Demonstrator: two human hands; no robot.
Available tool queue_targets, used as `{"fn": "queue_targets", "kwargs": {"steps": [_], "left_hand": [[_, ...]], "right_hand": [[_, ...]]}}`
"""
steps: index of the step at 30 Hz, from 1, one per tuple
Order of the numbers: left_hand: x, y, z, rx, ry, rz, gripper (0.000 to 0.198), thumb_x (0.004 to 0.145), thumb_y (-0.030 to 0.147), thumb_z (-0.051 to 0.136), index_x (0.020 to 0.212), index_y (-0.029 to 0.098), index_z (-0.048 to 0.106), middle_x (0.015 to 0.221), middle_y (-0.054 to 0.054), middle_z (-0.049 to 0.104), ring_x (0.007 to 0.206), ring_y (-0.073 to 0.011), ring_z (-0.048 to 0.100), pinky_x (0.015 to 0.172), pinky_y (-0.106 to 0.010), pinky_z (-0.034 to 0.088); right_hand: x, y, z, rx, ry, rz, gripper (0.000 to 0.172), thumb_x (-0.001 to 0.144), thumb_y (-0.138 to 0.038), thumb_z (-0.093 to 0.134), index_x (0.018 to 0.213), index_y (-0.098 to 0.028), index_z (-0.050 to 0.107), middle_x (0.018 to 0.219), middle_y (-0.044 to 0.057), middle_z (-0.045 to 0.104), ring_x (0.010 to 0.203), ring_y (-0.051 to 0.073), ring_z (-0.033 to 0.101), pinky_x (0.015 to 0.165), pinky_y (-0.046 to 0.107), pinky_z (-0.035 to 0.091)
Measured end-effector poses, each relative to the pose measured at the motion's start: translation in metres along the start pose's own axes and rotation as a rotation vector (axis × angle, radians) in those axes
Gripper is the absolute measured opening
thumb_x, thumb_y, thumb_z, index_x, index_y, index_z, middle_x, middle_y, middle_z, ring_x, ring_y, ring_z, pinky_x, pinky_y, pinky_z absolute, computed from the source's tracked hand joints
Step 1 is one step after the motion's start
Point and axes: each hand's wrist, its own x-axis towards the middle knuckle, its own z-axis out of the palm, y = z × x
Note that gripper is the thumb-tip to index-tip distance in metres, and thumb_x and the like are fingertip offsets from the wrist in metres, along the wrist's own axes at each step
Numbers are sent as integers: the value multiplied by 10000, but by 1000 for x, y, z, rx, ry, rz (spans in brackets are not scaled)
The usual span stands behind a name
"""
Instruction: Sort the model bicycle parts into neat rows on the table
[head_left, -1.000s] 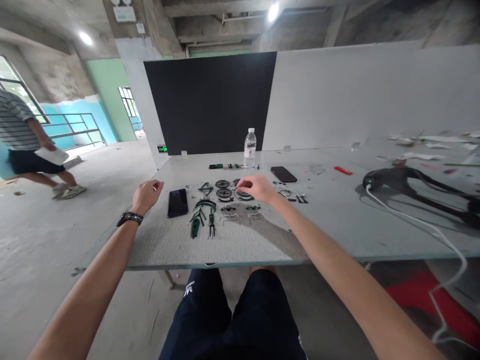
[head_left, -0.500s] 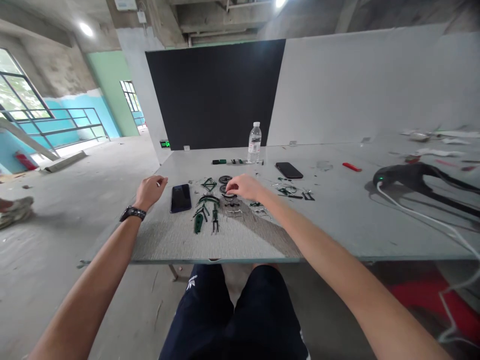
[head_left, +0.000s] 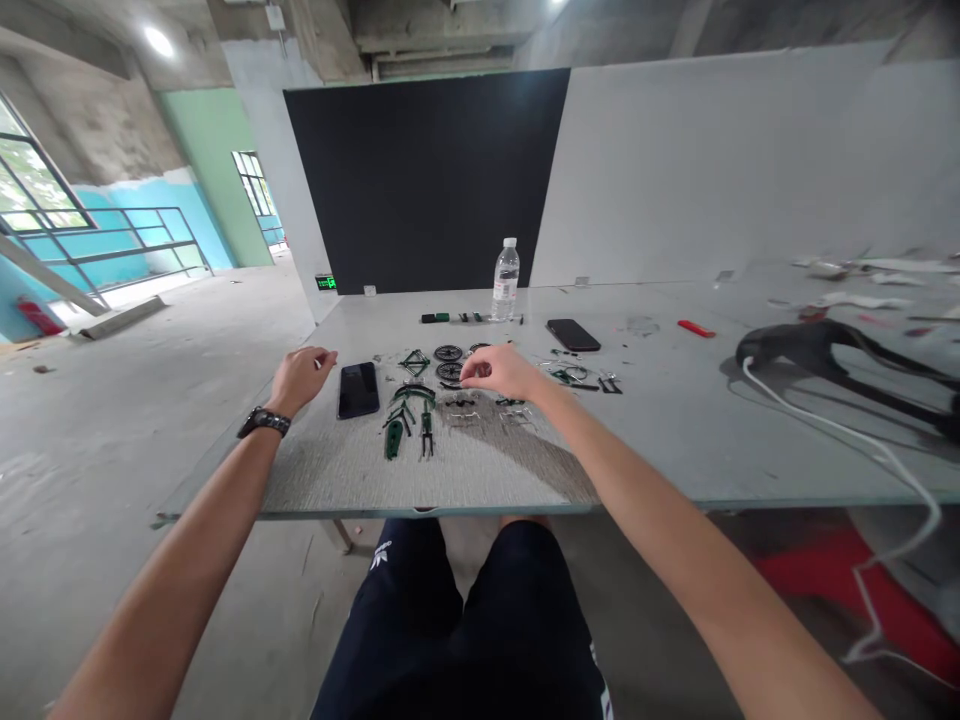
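Compared with half a second ago, the right hand [head_left: 499, 372] sits slightly further right, baring more of the nearer spoked bicycle wheel [head_left: 449, 371], which lies on the person's side of the water bottle [head_left: 506, 285] and to its left; the fingertips now seem just beside that wheel. Thumb and forefinger draw together; whether they pinch anything, I cannot tell. The left hand [head_left: 298, 378], well left of the bottle, curls, its grip unclear.

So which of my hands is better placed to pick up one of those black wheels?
Probably your right hand: it's right beside the wheels, while your left hand is farther off, on the other side of the left phone.
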Motion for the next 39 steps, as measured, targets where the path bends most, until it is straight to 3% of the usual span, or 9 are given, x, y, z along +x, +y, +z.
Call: {"fn": "queue_targets", "kwargs": {"steps": [4,25,39], "left_hand": [[0,0,1,3,-6,12,479,957,521,417,874,214,776,895,-83,772,850,-243,679,757,-319,465],[-2,1,1,3,-32,28,490,956,524,410,868,212,777,877,-87,766,846,-252,677,737,-328,451],[-4,4,-1,7,-40,38,500,957,522,401,875,206,780,872,-86,767,828,-246,677,748,-327,450]], "right_hand": [[3,-3,5,-17,-77,-9,157,852,-359,710,869,-219,780,878,65,734,752,175,626,696,331,472],[3,6,9,-67,-191,38,140,858,-333,714,892,-237,810,943,85,764,824,209,672,709,353,503],[3,5,7,-60,-192,35,177,883,-319,678,934,-225,819,967,96,769,772,200,664,678,359,505]]}}
